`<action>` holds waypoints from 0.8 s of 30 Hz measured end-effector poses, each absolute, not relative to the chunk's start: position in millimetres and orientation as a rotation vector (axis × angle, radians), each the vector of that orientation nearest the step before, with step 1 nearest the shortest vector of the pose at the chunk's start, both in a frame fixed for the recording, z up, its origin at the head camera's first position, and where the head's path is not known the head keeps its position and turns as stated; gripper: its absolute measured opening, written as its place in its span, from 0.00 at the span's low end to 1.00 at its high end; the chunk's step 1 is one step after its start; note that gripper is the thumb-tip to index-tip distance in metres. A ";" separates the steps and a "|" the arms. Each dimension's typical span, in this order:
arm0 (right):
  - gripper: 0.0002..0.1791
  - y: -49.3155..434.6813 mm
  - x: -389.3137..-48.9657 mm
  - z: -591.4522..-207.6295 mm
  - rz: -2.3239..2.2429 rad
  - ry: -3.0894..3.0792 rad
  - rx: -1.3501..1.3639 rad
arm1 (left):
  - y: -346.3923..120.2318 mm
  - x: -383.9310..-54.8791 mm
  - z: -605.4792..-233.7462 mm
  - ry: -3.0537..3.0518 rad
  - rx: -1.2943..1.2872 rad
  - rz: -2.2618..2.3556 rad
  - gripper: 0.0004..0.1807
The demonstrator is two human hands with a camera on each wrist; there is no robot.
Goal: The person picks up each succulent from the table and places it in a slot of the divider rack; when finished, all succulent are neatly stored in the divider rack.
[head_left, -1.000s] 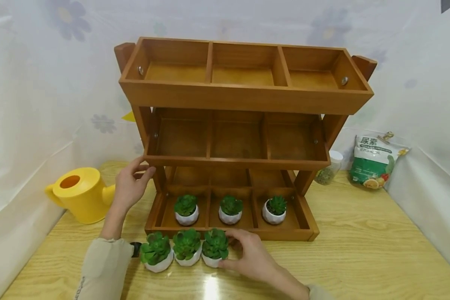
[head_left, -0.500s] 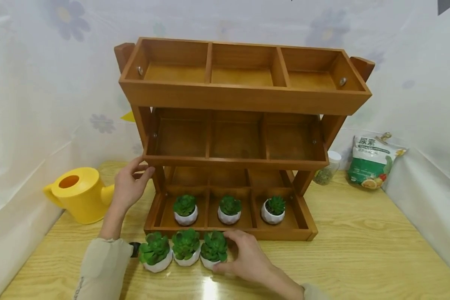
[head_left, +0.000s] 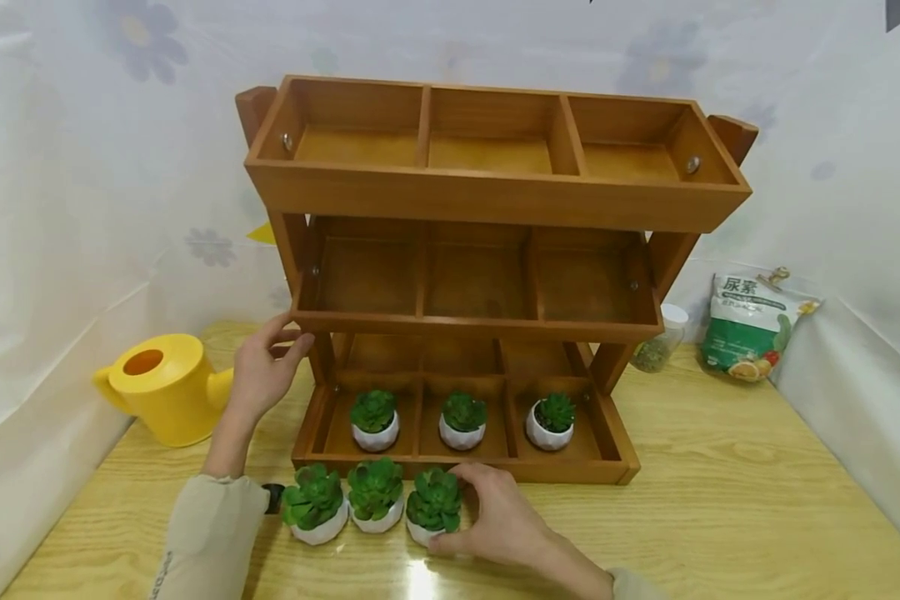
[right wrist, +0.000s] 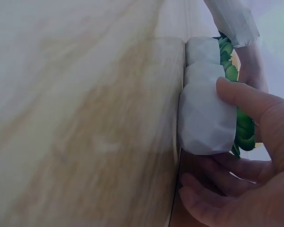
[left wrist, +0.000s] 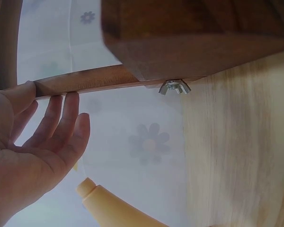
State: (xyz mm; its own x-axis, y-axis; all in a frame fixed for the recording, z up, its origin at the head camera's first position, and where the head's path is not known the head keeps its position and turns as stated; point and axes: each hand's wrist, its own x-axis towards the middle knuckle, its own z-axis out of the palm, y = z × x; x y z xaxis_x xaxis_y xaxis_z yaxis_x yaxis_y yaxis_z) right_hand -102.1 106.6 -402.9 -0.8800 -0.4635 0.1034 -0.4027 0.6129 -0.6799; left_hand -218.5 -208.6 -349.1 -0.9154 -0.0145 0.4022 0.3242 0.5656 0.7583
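A three-tier wooden shelf (head_left: 457, 196) stands in the head view, its bottom tray holding three small succulents in white faceted pots. Three more potted succulents line up on the table before it. My right hand (head_left: 506, 521) holds the rightmost front potted succulent (head_left: 433, 500), thumb on the near side, fingers behind; the right wrist view shows the thumb on its white pot (right wrist: 208, 123). My left hand (head_left: 264, 371) holds the shelf's left upright, just under the middle tray. In the left wrist view, thumb and fingertips meet the wooden upright (left wrist: 92, 79).
A yellow watering can (head_left: 168, 387) stands left of the left hand. Behind the shelf's right side are a lidded jar (head_left: 660, 337) and a clipped green-and-white bag (head_left: 750, 329). The middle potted succulent (head_left: 375, 492) sits close beside the held one.
The right thumb has slid onto the near side of the rightmost pot, and that pot has shifted slightly toward me. The left hand stays on the shelf.
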 end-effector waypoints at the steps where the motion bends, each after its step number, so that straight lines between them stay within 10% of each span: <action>1: 0.34 106.5 -102.0 -403.2 -1.130 2.753 -0.743 | -208.5 -218.6 -349.3 -2.437 -0.252 -1.291 0.25; 24: 0.31 119.4 -104.1 -369.0 -1.412 2.602 -0.631 | -208.1 -216.5 -346.5 -2.458 -0.233 -1.294 0.26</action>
